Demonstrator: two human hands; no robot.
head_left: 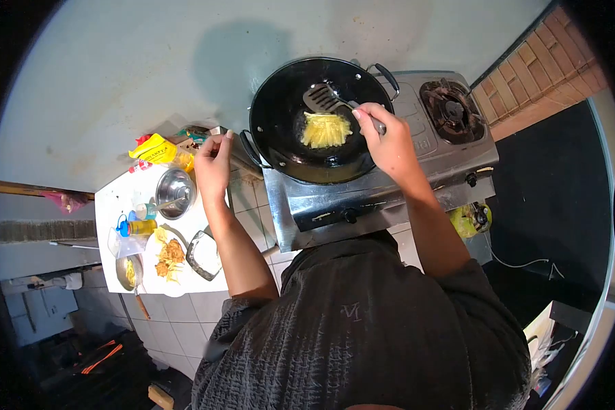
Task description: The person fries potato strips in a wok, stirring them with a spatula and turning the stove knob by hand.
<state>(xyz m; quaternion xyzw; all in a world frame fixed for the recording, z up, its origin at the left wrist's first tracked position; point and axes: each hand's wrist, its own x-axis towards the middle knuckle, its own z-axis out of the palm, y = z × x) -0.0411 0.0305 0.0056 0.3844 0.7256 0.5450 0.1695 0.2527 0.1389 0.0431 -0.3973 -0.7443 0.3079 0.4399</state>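
My right hand (388,142) is wrapped round the handle of a slotted spatula (319,99), whose head is inside a black two-handled wok (280,147). Just below the spatula head, a patch of pale yellow strips (325,130), like shredded potato, lies at the wok's bottom. My left hand (213,166) is raised left of the wok, near its left handle but apart from it. Its fingertips are pinched together; whatever may be between them is too small to make out.
The wok sits on a steel gas stove (389,198); its right burner (452,109) is bare. Left, a white table (109,205) bears a metal bowl (175,193), a plate (174,288) of fried food, a dark dish (203,255) of white powder, a small pan (128,272) and a yellow bag (155,149).
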